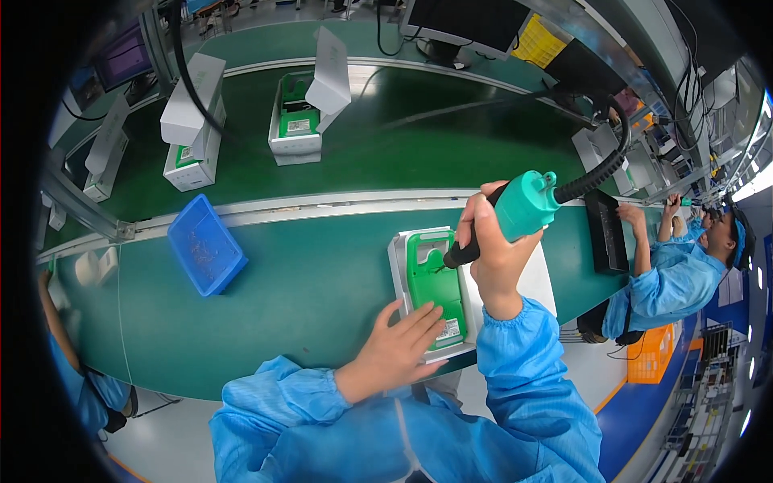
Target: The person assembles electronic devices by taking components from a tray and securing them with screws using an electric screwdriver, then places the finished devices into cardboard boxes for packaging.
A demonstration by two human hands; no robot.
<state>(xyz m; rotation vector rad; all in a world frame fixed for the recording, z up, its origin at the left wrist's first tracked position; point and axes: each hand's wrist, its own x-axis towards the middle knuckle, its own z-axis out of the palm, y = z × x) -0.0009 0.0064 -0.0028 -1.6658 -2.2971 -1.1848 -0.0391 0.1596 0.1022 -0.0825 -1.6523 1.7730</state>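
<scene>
A corded power screwdriver [527, 205] is being gripped by the right hand [501, 253], its fingers wrapped around the body. The tip is being directed at the upper part of a green device [439, 298]; contact cannot be told. The device is being held inside an open white box [398, 270] on the green bench [306, 302], its lower part being covered by the left hand [394, 346], laid flat with fingers slightly spread. The work is apparently being caught midway: the device is lying in its box, the lid [527, 282] is not yet being closed, and whether any fastening is complete cannot be made out.
</scene>
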